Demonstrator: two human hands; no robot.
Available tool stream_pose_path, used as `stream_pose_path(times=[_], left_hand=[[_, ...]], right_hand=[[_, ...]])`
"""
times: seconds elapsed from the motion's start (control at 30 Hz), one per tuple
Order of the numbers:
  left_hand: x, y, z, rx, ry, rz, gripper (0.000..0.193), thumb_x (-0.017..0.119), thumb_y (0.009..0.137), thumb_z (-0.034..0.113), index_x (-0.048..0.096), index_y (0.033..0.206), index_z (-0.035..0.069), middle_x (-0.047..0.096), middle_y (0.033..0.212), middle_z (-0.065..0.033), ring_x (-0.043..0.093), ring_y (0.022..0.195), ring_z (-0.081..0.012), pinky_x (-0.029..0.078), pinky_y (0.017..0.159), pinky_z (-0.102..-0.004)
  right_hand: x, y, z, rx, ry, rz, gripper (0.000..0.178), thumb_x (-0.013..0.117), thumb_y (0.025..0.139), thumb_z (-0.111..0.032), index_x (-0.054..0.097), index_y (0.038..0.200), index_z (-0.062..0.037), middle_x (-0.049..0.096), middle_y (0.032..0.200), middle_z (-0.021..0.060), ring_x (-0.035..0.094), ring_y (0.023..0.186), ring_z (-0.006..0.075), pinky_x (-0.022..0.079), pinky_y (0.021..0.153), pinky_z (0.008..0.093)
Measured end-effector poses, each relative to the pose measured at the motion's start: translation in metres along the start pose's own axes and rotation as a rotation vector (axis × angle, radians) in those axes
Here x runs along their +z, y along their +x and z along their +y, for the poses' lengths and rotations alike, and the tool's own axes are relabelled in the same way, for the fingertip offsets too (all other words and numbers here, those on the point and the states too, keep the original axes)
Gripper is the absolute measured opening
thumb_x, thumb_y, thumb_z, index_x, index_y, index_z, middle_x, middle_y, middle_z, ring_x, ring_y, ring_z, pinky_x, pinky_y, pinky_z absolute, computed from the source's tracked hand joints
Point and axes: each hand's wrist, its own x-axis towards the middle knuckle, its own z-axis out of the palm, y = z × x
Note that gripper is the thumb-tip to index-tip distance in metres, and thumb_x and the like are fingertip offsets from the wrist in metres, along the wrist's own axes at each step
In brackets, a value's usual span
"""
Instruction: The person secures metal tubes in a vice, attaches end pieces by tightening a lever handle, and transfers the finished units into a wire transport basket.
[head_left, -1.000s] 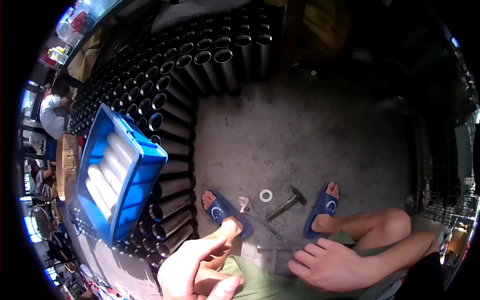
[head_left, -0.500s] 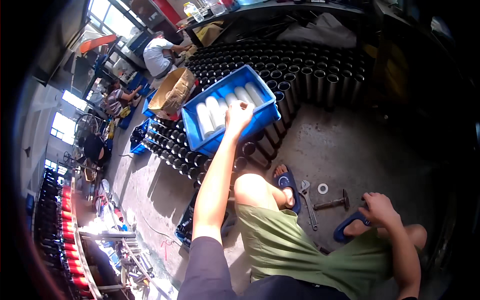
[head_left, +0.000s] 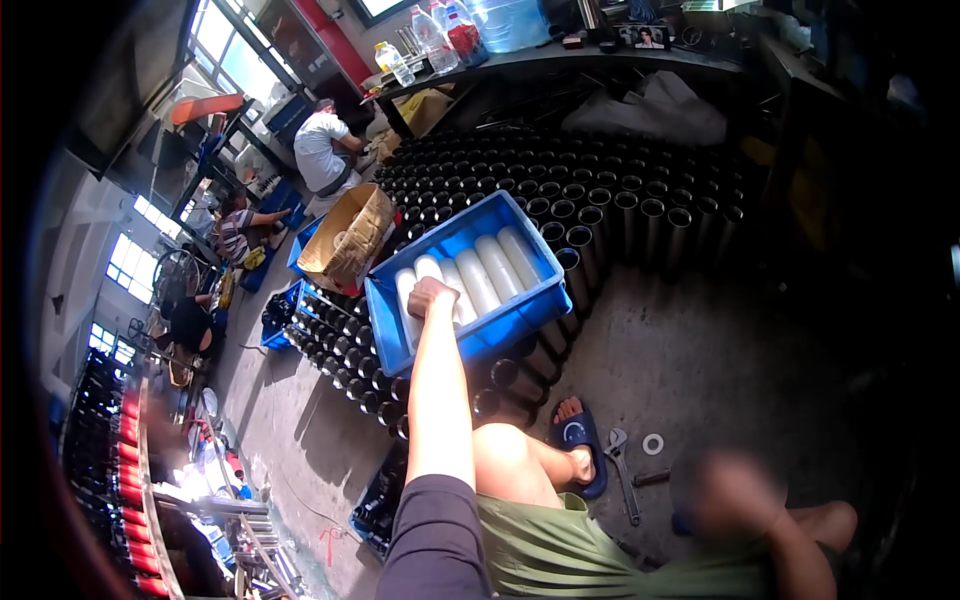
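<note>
A blue plastic crate (head_left: 520, 335) rests on top of the black tubes, holding several white cylinders (head_left: 480, 285) laid side by side. Reaching into it, my left hand (head_left: 433, 297) has its fingers closed round one white cylinder (head_left: 428, 268) near the crate's left end. That cylinder's upper end sticks out beyond my fist. My right hand (head_left: 735, 495) is low at the right, near my right knee, and smeared by motion so its fingers do not show. Beside it the handle of a hammer (head_left: 652, 478) lies on the floor; the hammer's head is hidden.
Rows of upright black tubes (head_left: 625, 215) stand behind and around the crate. An open cardboard box (head_left: 350, 235) is left of it. An adjustable wrench (head_left: 622, 470) and a white ring (head_left: 653, 444) lie by my sandalled foot. Two people (head_left: 322, 150) crouch at the far left.
My left hand has shifted left within the crate, from the middle cylinders to one at the left, and closed round it. My right hand has moved down and blurred. The view has tilted up.
</note>
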Motion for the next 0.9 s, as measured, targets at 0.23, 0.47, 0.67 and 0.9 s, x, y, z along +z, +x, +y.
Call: stream_pose_path(times=[0.23,0.47,0.67,0.9], left_hand=[[0.004,0.081,-0.073,-0.122,-1.492,-0.230,0.027,0.085,0.070,0.014,0.065,0.071,-0.004,0.057,0.065,-0.0068,0.047,0.053,-0.0129,0.038,0.049,-0.0305],[-0.033,0.025,-0.063,0.027,-0.869,-0.245,0.049,0.077,0.081,0.033,0.067,0.109,-0.006,0.069,0.103,-0.0227,0.070,0.085,-0.0313,0.058,0.073,-0.0398],[0.016,0.033,0.023,-0.151,-0.542,-0.223,0.065,0.081,0.074,0.053,0.071,0.121,0.009,0.070,0.124,-0.0125,0.068,0.114,-0.0288,0.054,0.096,-0.0402],[0.013,0.005,0.048,-0.217,-0.512,-0.077,0.064,0.086,0.070,0.045,0.071,0.119,0.007,0.072,0.121,-0.0108,0.069,0.112,-0.0255,0.054,0.097,-0.0363]], right_hand=[[-0.016,0.027,-0.012,-0.128,0.058,0.114,0.029,0.081,0.063,-0.026,0.066,0.083,-0.0104,0.060,0.081,0.0069,0.060,0.076,0.0259,0.049,0.069,0.0395],[-0.033,0.066,-0.047,-0.366,0.193,0.300,0.015,0.066,0.087,-0.018,0.063,0.099,-0.0090,0.058,0.086,0.0014,0.059,0.073,0.0170,0.050,0.064,0.0309],[0.004,0.059,-0.024,-0.163,1.156,0.015,0.023,0.060,0.095,-0.020,0.062,0.112,-0.0050,0.064,0.095,0.0019,0.063,0.083,0.0146,0.053,0.074,0.0305],[-0.041,0.043,-0.041,-0.168,-0.011,0.231,0.013,0.065,0.086,-0.016,0.069,0.095,-0.0073,0.064,0.088,0.0070,0.064,0.077,0.0223,0.053,0.068,0.0357]])
